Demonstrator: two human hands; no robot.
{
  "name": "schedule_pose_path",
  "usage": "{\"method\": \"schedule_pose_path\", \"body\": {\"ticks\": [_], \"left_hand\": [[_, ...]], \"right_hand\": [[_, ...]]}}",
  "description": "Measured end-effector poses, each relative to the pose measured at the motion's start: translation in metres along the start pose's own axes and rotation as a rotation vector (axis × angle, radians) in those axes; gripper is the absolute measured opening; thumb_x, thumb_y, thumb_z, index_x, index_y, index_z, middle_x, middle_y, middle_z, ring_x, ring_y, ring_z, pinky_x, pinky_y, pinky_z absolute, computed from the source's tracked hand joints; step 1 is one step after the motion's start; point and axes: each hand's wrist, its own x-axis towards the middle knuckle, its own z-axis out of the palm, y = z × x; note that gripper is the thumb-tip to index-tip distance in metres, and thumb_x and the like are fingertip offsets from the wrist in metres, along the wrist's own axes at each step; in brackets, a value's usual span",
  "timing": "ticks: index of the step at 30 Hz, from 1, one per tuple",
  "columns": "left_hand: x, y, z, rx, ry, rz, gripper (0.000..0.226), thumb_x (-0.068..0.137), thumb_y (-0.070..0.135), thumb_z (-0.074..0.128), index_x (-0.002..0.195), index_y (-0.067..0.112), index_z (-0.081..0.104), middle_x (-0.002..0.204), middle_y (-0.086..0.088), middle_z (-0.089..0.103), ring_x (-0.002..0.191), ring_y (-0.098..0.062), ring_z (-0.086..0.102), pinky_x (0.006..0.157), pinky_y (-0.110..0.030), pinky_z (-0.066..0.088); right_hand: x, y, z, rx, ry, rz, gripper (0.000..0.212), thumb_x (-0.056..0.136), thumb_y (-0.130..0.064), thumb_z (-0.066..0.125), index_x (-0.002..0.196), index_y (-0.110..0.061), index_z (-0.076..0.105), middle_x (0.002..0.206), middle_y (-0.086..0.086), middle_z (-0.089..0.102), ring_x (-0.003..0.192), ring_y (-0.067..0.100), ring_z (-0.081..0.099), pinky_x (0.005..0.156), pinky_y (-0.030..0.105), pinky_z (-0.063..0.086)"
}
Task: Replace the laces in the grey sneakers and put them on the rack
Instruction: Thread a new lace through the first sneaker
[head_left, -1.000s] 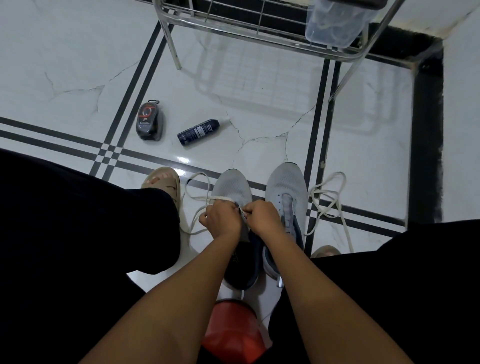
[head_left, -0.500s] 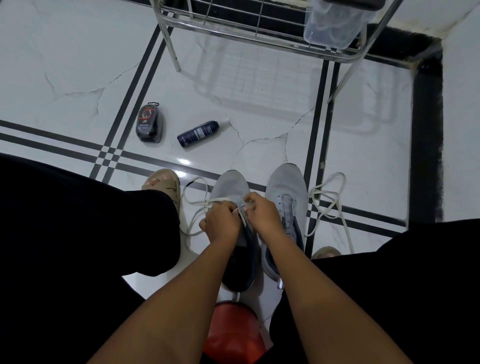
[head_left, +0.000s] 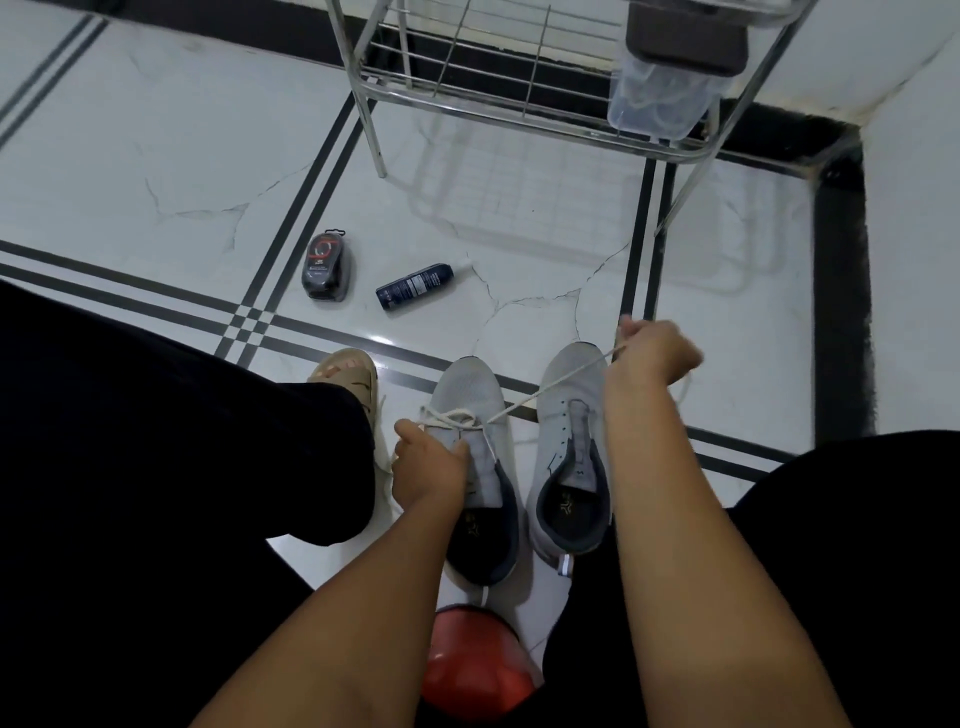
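We record a glossy white marble-look floor (head_left: 197, 171) crossed by paired black inlay lines, hairline cracks branching across it. Beyond the line crossing (head_left: 249, 319), a black border strip (head_left: 839, 291) runs beside a white wall (head_left: 914, 223).

I see a glossy white marble-look tiled floor (head_left: 182, 171) crossed by dark double stripes. On it stand two grey mesh sneakers (head_left: 470, 395) side by side, a dark navy spray can (head_left: 414, 286) lying flat, a black oval shoe-polish sponge case (head_left: 327, 266) just beside it, and the chrome wire rack (head_left: 519, 78) on thin legs.
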Motion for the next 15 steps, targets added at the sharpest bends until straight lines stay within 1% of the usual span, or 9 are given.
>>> {"method": "schedule_pose_path", "body": {"ticks": [2, 3, 4, 5, 8, 10, 12, 14, 15], "left_hand": [[-0.004, -0.001, 0.002, 0.008, -0.030, -0.027, 0.058, 0.085, 0.039, 0.062, 0.125, 0.011, 0.029, 0.124, -0.014, 0.055, 0.111, -0.035, 0.056, 0.082, -0.042, 0.045], [-0.007, -0.001, 0.003, 0.016, -0.046, -0.042, 0.060, 0.085, 0.040, 0.062, 0.127, 0.012, 0.030, 0.124, -0.013, 0.055, 0.112, -0.035, 0.056, 0.082, -0.041, 0.045], [-0.010, -0.002, 0.003, 0.031, -0.062, -0.054, 0.059, 0.085, 0.041, 0.062, 0.128, 0.012, 0.033, 0.125, -0.012, 0.055, 0.114, -0.034, 0.055, 0.083, -0.040, 0.044], [-0.010, -0.003, 0.005, 0.055, -0.077, -0.056, 0.056, 0.086, 0.041, 0.061, 0.127, 0.013, 0.038, 0.126, -0.011, 0.056, 0.115, -0.033, 0.055, 0.085, -0.039, 0.044], [-0.003, -0.006, 0.007, 0.127, -0.116, -0.010, 0.040, 0.086, 0.036, 0.059, 0.120, 0.015, 0.053, 0.123, -0.008, 0.059, 0.113, -0.029, 0.057, 0.087, -0.037, 0.045], [0.002, -0.007, 0.005, 0.145, -0.143, 0.006, 0.038, 0.086, 0.033, 0.058, 0.120, 0.016, 0.056, 0.121, -0.007, 0.060, 0.110, -0.028, 0.058, 0.086, -0.036, 0.047], [0.005, -0.008, 0.003, 0.153, -0.151, 0.014, 0.037, 0.088, 0.031, 0.057, 0.122, 0.017, 0.056, 0.121, -0.008, 0.060, 0.110, -0.028, 0.059, 0.084, -0.034, 0.047], [0.006, -0.009, 0.002, 0.159, -0.147, 0.024, 0.036, 0.090, 0.030, 0.054, 0.123, 0.017, 0.055, 0.122, -0.008, 0.060, 0.110, -0.027, 0.059, 0.083, -0.033, 0.045], [0.007, -0.010, 0.002, 0.161, -0.145, 0.024, 0.036, 0.090, 0.030, 0.054, 0.123, 0.017, 0.055, 0.122, -0.007, 0.061, 0.110, -0.027, 0.059, 0.082, -0.032, 0.045]], "right_hand": [[-0.002, -0.033, -0.002, 0.125, 0.267, -0.332, 0.006, 0.096, -0.015, 0.037, 0.102, -0.015, 0.036, 0.083, -0.005, 0.050, 0.062, 0.009, 0.048, 0.054, 0.020, 0.041], [-0.011, -0.037, 0.000, 0.063, 0.284, -0.504, 0.007, 0.097, -0.020, 0.036, 0.103, -0.016, 0.034, 0.080, -0.006, 0.052, 0.062, 0.010, 0.051, 0.052, 0.018, 0.041], [-0.023, -0.031, 0.003, -0.086, 0.191, -0.600, 0.013, 0.098, -0.027, 0.039, 0.106, -0.017, 0.036, 0.079, -0.004, 0.056, 0.064, 0.013, 0.056, 0.053, 0.020, 0.044], [-0.029, -0.013, 0.007, -0.303, 0.026, -0.631, 0.021, 0.097, -0.032, 0.042, 0.112, -0.017, 0.041, 0.081, 0.000, 0.061, 0.069, 0.019, 0.061, 0.059, 0.026, 0.049], [-0.040, 0.068, 0.006, -1.098, -0.609, -0.521, 0.029, 0.095, -0.027, 0.049, 0.124, -0.023, 0.053, 0.104, 0.009, 0.067, 0.092, 0.028, 0.064, 0.083, 0.038, 0.054], [-0.049, 0.110, -0.002, -1.387, -0.794, -0.498, 0.030, 0.094, -0.019, 0.045, 0.121, -0.021, 0.057, 0.114, 0.010, 0.064, 0.100, 0.029, 0.062, 0.086, 0.037, 0.051], [-0.055, 0.121, -0.008, -1.403, -0.765, -0.556, 0.023, 0.094, -0.014, 0.042, 0.110, -0.015, 0.058, 0.107, 0.010, 0.064, 0.096, 0.029, 0.061, 0.077, 0.034, 0.049], [-0.047, 0.104, -0.009, -1.215, -0.584, -0.473, 0.013, 0.091, -0.008, 0.042, 0.090, -0.014, 0.053, 0.087, 0.006, 0.059, 0.080, 0.027, 0.057, 0.061, 0.029, 0.040], [-0.039, 0.091, -0.010, -1.074, -0.455, -0.405, 0.015, 0.088, -0.005, 0.041, 0.079, -0.017, 0.046, 0.077, 0.003, 0.052, 0.072, 0.025, 0.051, 0.054, 0.028, 0.033]]}}
